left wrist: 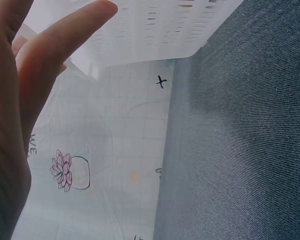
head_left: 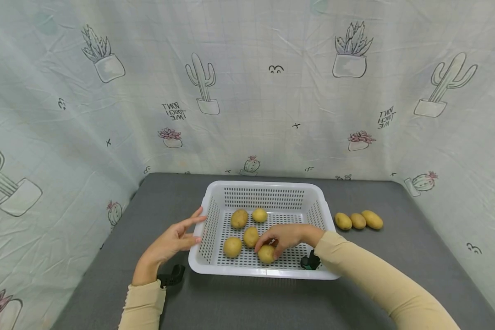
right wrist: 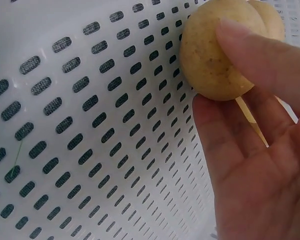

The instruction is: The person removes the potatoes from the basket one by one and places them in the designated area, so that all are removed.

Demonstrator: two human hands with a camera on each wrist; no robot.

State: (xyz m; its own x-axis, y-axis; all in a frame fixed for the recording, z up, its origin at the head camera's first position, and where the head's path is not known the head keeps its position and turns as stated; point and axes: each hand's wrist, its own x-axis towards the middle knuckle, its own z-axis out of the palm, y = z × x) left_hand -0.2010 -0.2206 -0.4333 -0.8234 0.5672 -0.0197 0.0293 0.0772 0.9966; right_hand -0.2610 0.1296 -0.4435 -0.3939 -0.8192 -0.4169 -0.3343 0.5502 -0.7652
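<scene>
A white perforated plastic basket (head_left: 268,271) stands on the grey surface with several potatoes inside. My right hand (head_left: 286,236) reaches over its right side and holds a round potato (head_left: 266,254) near the front wall. In the right wrist view, the thumb lies on one side of that potato (right wrist: 212,55) and the fingers curl beneath the other side. Other potatoes, one (head_left: 233,247) to the left and one (head_left: 251,237) just behind, lie on the basket floor. My left hand (head_left: 169,240) is at the basket's left rim, fingers extended and spread, fingertips right at the edge.
Three potatoes (head_left: 358,221) lie in a row on the table (head_left: 247,302), right of the basket. A white curtain (head_left: 247,91) printed with cacti hangs behind and along both sides. Dark cameras are worn at both wrists, the right one (head_left: 310,261) low over the basket's front right corner.
</scene>
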